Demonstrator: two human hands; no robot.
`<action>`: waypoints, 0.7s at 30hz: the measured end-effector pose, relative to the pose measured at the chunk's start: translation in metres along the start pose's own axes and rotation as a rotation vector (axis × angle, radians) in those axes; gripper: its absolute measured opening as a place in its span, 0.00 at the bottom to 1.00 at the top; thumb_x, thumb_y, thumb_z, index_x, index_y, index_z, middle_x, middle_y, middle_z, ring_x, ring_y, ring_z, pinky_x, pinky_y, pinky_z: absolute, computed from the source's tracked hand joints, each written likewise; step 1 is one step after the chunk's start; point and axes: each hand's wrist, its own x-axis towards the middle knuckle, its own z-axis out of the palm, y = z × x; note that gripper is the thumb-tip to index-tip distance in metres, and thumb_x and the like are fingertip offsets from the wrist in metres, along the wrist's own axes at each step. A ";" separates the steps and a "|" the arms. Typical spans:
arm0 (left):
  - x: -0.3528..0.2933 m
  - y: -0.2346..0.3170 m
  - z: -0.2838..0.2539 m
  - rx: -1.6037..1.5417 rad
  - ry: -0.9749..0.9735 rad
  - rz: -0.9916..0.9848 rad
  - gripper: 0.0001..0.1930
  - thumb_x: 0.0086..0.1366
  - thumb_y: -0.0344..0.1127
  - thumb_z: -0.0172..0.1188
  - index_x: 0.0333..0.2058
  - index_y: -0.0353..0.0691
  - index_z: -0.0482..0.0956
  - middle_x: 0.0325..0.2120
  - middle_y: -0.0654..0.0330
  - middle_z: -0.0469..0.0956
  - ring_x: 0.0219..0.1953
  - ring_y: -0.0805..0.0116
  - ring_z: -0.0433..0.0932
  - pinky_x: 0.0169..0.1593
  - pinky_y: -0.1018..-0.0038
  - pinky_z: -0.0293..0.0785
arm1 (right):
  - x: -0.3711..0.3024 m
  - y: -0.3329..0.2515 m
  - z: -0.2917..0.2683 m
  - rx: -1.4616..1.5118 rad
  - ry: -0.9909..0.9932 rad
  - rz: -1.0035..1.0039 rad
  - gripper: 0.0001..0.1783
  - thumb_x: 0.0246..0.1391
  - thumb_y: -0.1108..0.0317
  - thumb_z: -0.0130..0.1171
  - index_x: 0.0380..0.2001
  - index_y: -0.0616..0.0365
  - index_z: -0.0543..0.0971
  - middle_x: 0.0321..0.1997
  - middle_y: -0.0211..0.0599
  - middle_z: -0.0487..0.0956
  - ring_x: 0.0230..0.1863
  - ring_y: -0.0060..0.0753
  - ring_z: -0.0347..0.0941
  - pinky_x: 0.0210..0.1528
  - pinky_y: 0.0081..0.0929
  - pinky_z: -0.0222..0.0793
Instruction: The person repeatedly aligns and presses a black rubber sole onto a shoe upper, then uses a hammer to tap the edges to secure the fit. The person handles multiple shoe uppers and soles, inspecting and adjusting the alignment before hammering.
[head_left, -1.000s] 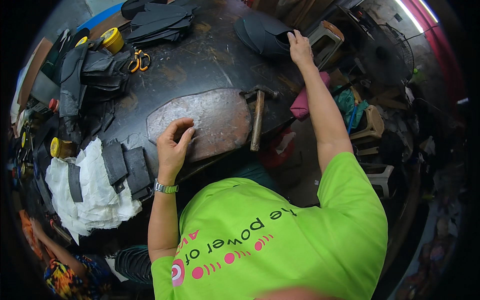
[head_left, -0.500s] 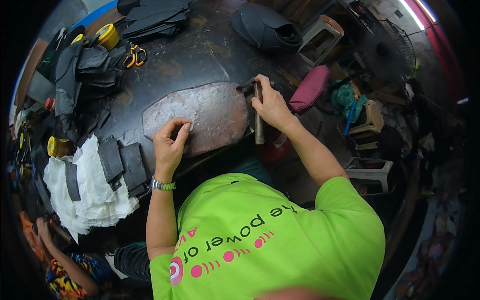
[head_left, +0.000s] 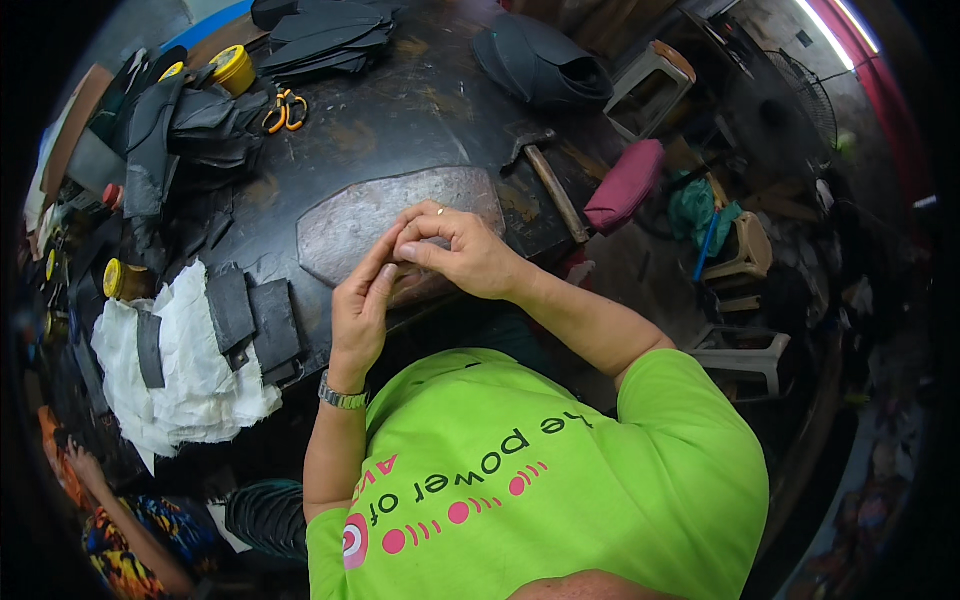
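Over the flat worn slab (head_left: 345,222), near the table's front edge, my two hands meet fingertip to fingertip. My left hand (head_left: 370,295), a metal watch at its wrist, has thumb and fingers pinched together. Bent fingers and thumb of my right hand (head_left: 460,255) close against the left fingertips. Whatever lies between them is hidden by the fingers. To the right of the slab rests a hammer (head_left: 556,192), its handle pointing toward the table edge, with no hand on it.
White sheets (head_left: 185,400) with dark strips lie at the left, beside a yellow tub (head_left: 125,280). Orange-handled scissors (head_left: 286,111), black cut pieces (head_left: 325,40) and a dark roll (head_left: 540,62) sit farther back. A maroon pouch (head_left: 625,187) is at the right. Another person's arm (head_left: 130,520) shows lower left.
My right hand has let go of the hammer and moved left to meet my left hand's fingertips. The hammer now lies slanted on the table.
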 end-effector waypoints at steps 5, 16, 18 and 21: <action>-0.008 0.006 -0.020 0.107 0.101 0.080 0.13 0.71 0.22 0.57 0.53 0.29 0.80 0.44 0.53 0.85 0.42 0.65 0.85 0.49 0.72 0.84 | 0.001 0.003 0.024 0.241 -0.051 0.079 0.19 0.72 0.61 0.50 0.45 0.66 0.83 0.59 0.39 0.70 0.60 0.26 0.68 0.61 0.26 0.69; -0.036 0.022 -0.029 0.333 0.007 0.065 0.04 0.66 0.24 0.63 0.38 0.29 0.82 0.33 0.60 0.84 0.35 0.74 0.83 0.40 0.79 0.80 | -0.020 -0.011 0.021 -0.006 -0.174 -0.102 0.06 0.59 0.73 0.58 0.40 0.57 0.81 0.59 0.41 0.71 0.62 0.36 0.67 0.66 0.32 0.60; -0.043 0.020 -0.028 0.188 -0.121 -0.020 0.04 0.69 0.26 0.61 0.39 0.30 0.79 0.33 0.63 0.81 0.35 0.76 0.82 0.39 0.79 0.79 | -0.025 -0.014 0.022 -0.031 -0.217 -0.123 0.06 0.56 0.75 0.58 0.37 0.58 0.80 0.59 0.42 0.72 0.62 0.36 0.67 0.65 0.33 0.60; -0.057 0.013 -0.025 0.186 -0.211 -0.097 0.04 0.73 0.28 0.57 0.41 0.33 0.74 0.35 0.64 0.77 0.37 0.76 0.79 0.43 0.79 0.78 | -0.030 -0.016 0.028 -0.124 -0.292 -0.093 0.08 0.47 0.83 0.50 0.31 0.60 0.73 0.55 0.43 0.72 0.58 0.36 0.68 0.63 0.34 0.60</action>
